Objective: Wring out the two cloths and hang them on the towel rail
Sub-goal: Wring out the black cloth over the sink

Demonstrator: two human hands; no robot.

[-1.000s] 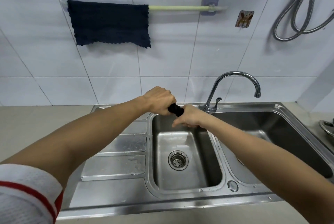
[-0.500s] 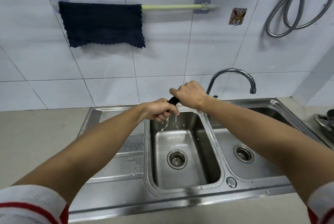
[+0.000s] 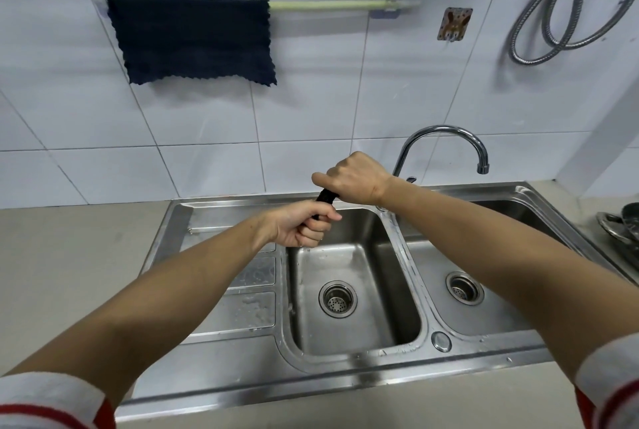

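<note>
Gripped a twisted dark cloth (image 3: 324, 199) at both ends over the left basin of the sink (image 3: 359, 352): left hand (image 3: 301, 228) fisted round the lower end, right hand (image 3: 356, 179) fisted round the upper end, little of the cloth showing between the fists. Hung flat already on the pale green towel rail (image 3: 332, 5), at its left end: a second dark cloth (image 3: 193, 37).

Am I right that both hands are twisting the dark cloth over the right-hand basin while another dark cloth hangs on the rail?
Not quite: the head view shows both hands, left and right, twisting the rolled dark cloth over the left-hand steel basin. Another dark cloth does hang on the pale green rail.
</note>
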